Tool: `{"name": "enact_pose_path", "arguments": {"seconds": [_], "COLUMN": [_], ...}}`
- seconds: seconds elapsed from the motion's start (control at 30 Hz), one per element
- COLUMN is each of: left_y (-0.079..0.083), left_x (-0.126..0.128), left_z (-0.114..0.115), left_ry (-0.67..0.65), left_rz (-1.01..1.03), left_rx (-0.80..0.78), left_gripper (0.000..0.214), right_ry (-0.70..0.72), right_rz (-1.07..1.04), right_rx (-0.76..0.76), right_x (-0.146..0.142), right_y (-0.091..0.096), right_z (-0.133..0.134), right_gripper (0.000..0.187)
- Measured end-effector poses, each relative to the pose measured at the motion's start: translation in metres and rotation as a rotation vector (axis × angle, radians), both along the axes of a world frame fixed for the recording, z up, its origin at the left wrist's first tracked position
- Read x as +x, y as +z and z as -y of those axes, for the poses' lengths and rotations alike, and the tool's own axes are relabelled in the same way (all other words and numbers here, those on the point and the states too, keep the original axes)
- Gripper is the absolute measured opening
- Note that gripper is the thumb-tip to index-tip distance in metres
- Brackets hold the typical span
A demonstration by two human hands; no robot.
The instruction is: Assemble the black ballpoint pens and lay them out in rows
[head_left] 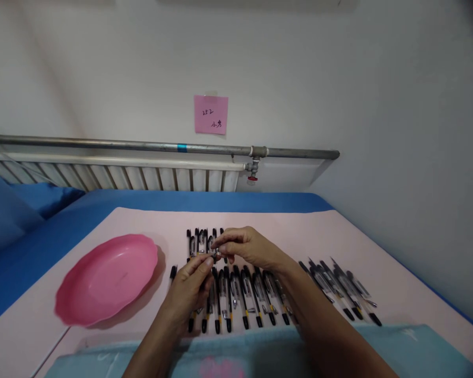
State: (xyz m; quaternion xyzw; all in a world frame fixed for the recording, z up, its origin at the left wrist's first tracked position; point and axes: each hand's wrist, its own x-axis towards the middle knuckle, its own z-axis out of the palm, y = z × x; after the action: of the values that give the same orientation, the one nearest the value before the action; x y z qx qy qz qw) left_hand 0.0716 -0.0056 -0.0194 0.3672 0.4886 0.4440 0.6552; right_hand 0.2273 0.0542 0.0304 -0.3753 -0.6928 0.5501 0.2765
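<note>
My left hand (191,283) and my right hand (246,247) meet over the pens, fingertips close together. Both are closed in a pinch at a small shiny piece (217,252), partly hidden by the fingers; its kind is too small to tell. Below them lies a row of black-capped clear pens (245,296), side by side, with small silver cone tips (235,303) among them. Behind my fingers is a second group of pen parts (197,241), partly covered by my right hand. More pens (341,289) lie slanted to the right of my right forearm.
A pink scalloped basin (114,278) stands on the left of the pale pink tabletop (284,226). Light blue cloth (402,346) lies along the near edge. At the back are a blue surface (205,201), a radiator (150,178), a pipe (299,153) and the wall.
</note>
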Motion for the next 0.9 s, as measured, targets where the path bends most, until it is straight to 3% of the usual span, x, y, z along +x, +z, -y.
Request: {"name": "enact_pose_path", "arguments": {"seconds": [0.23, 0.43, 0.53, 0.67, 0.83, 0.9], "left_y": [-0.001, -0.009, -0.012, -0.012, -0.010, -0.008], "left_x": [-0.001, -0.004, -0.005, -0.006, -0.008, -0.008], "left_z": [-0.001, -0.001, -0.001, -0.003, -0.005, -0.005], "left_ry": [-0.050, -0.050, -0.020, -0.013, -0.009, -0.010], "left_rz": [-0.042, -0.069, -0.102, -0.106, -0.074, -0.085], "left_rx": [0.028, 0.097, 0.214, 0.246, 0.197, 0.205], "left_gripper": [0.041, 0.033, 0.031, 0.034, 0.035, 0.034], "right_ry": [0.054, 0.063, 0.038, -0.004, 0.028, 0.035], "right_rz": [0.061, 0.143, 0.200, 0.251, 0.162, 0.184], "right_rx": [0.028, -0.009, 0.094, 0.221, 0.114, 0.142], "right_x": [-0.002, -0.003, -0.004, -0.007, -0.009, -0.009], "right_y": [-0.003, 0.000, -0.002, -0.005, 0.000, 0.002], "right_z": [0.003, 0.005, 0.004, 0.003, 0.003, 0.003], "right_gripper": [0.015, 0.010, 0.011, 0.028, 0.021, 0.017]}}
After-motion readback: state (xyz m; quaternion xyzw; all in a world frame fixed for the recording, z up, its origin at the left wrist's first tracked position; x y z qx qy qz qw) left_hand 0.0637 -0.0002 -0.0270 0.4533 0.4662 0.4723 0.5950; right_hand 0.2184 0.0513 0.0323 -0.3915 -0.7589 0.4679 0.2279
